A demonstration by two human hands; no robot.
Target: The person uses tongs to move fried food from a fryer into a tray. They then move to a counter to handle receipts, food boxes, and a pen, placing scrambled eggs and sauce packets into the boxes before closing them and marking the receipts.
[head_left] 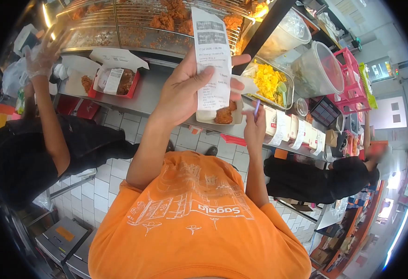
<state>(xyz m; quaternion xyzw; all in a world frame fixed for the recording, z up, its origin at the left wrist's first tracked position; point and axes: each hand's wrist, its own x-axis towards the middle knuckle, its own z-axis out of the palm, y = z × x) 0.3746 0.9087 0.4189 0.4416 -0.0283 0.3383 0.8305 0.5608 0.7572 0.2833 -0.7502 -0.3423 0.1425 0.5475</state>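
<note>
My left hand (185, 83) is raised over the counter with a long printed receipt (209, 51) pinched under the thumb, its other fingers reaching behind the paper. Lower and to the right, my right hand (255, 129) is closed around a purple pen (257, 107) that points upward. Behind the receipt's lower end stands an open box holding fried chicken (224, 115), partly hidden by the paper. Close to my right hand is a row of closed white boxes (270, 124) with receipts on them.
A wire rack (138, 23) with fried chicken runs along the back. Right of it are a metal tray (291, 95) of yellow food and a clear tub (322, 69). Open boxes stand left. One person's gloved hand (43, 58) is at left; another person (315, 179) works at right.
</note>
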